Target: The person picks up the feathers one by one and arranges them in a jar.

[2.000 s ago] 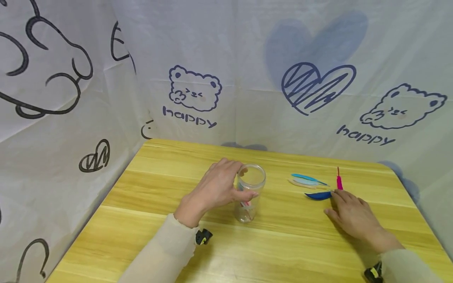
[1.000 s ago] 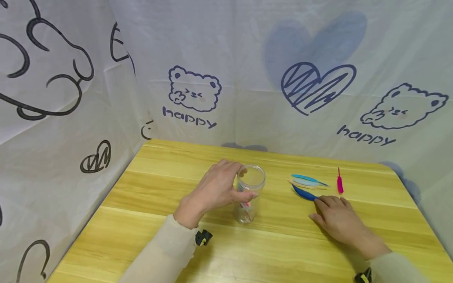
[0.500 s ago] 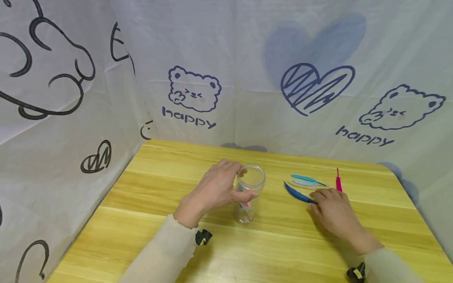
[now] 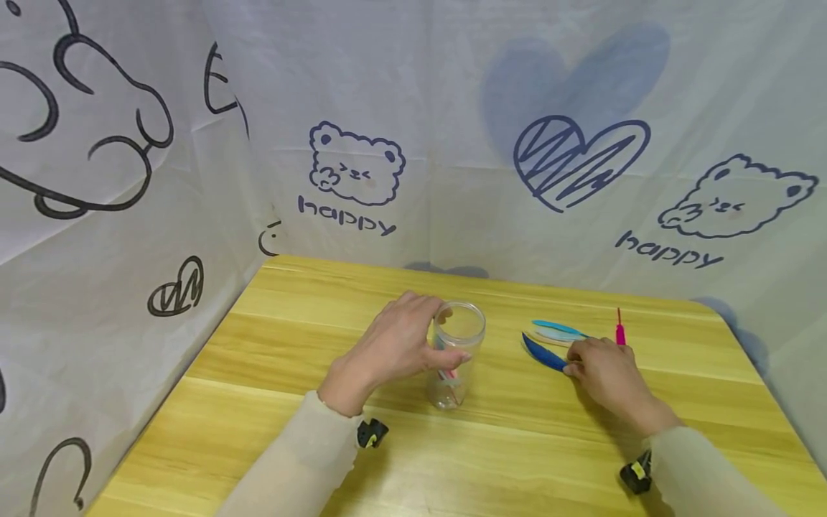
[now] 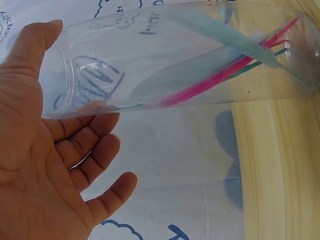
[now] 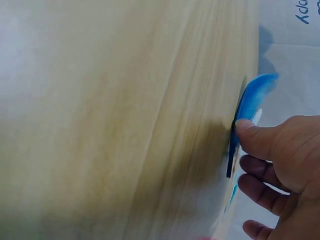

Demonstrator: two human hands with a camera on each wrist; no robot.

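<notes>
My left hand [image 4: 394, 341] holds a tall clear jar [image 4: 461, 327] near its rim, thumb on the near side and fingers round the far side. The jar stands upright on the table with its mouth uncovered. Inside it, the left wrist view shows a pink feather [image 5: 205, 86] and pale teal feathers [image 5: 172, 75] leaning across each other. To the right, my right hand [image 4: 610, 377] pinches a dark blue feather [image 4: 541, 352] by its quill end between thumb and fingers. The feather's curved tip points left, toward the jar. In the right wrist view its quill [image 6: 230, 162] sticks out past the thumb.
Just behind the right hand lie a light blue feather [image 4: 557, 327] and a whitish feather [image 4: 554, 335]. A pink feather [image 4: 621, 334] lies farther right, partly behind the hand. White printed cloth [image 4: 452, 215] hangs around the wooden table [image 4: 284, 337].
My right hand has moved left and drawn the dark blue feather away from beside the pink feather; it now pinches its quill more closely. The left hand and jar have stayed in place.
</notes>
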